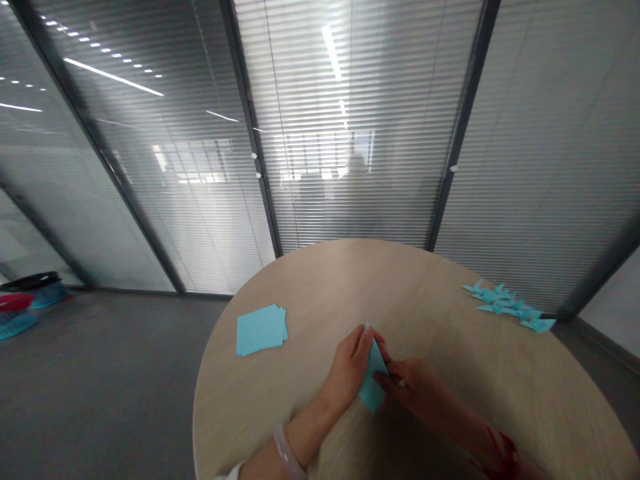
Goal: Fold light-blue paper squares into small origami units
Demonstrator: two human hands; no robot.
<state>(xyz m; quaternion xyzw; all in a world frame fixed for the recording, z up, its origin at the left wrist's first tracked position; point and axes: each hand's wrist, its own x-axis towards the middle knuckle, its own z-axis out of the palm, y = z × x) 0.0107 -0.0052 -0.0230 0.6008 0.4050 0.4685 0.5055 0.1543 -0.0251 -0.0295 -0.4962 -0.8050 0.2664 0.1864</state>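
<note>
A folded piece of light blue paper (373,390) is held between my two hands above the near part of the table. My left hand (351,360) grips its upper end, thumb on top and fingers behind. My right hand (407,381) pinches the paper's right edge lower down. The paper is narrow, with a pointed top and a pointed bottom. Part of it is hidden under my fingers. To the left lies a stack of flat light blue paper sheets (261,330), slightly fanned at its right side.
The round wooden table (350,280) stands near a glass wall with blinds (360,213). At its right edge sits a cluster of folded blue paper pieces (507,303). Bins with blue and red parts (17,310) stand on the floor at far left.
</note>
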